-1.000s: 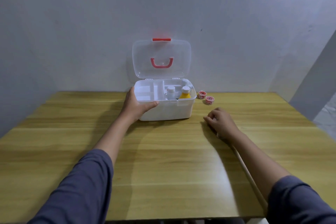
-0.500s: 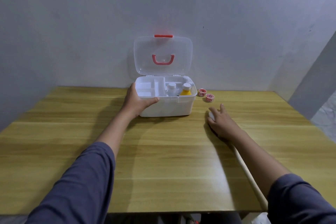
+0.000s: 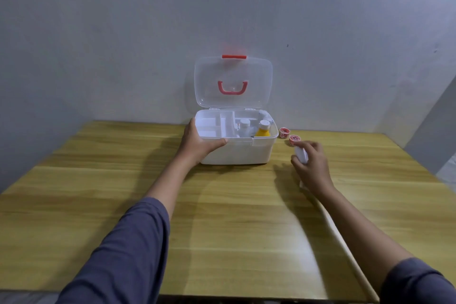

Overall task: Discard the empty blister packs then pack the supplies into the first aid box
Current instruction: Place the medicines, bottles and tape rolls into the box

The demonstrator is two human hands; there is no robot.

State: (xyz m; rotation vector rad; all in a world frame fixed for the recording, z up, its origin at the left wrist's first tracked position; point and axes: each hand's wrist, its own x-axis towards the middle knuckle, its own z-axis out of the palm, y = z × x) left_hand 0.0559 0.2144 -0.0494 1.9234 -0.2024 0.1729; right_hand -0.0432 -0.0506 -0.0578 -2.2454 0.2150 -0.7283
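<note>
The white first aid box [image 3: 246,153] stands open at the back of the wooden table, its clear lid [image 3: 233,81] upright with a red handle. Inside its right half are a white bottle [image 3: 244,126] and a yellow bottle [image 3: 262,129]; the left half holds a white divided tray. My left hand [image 3: 199,143] grips the box's front left rim. My right hand [image 3: 311,165] is lifted just right of the box, fingers closed on a small white item [image 3: 301,154], blurred. Two small red-and-white tape rolls [image 3: 283,132] [image 3: 294,139] lie right of the box.
The table [image 3: 222,217] runs to its front edge near me and meets a grey wall [image 3: 123,32] behind the box. A pale strap or stick [image 3: 345,249] lies under my right forearm toward the front right corner.
My right hand has come off the table and risen with the small white item in its fingers. My left hand stays on the box rim. The view has tilted slightly.
</note>
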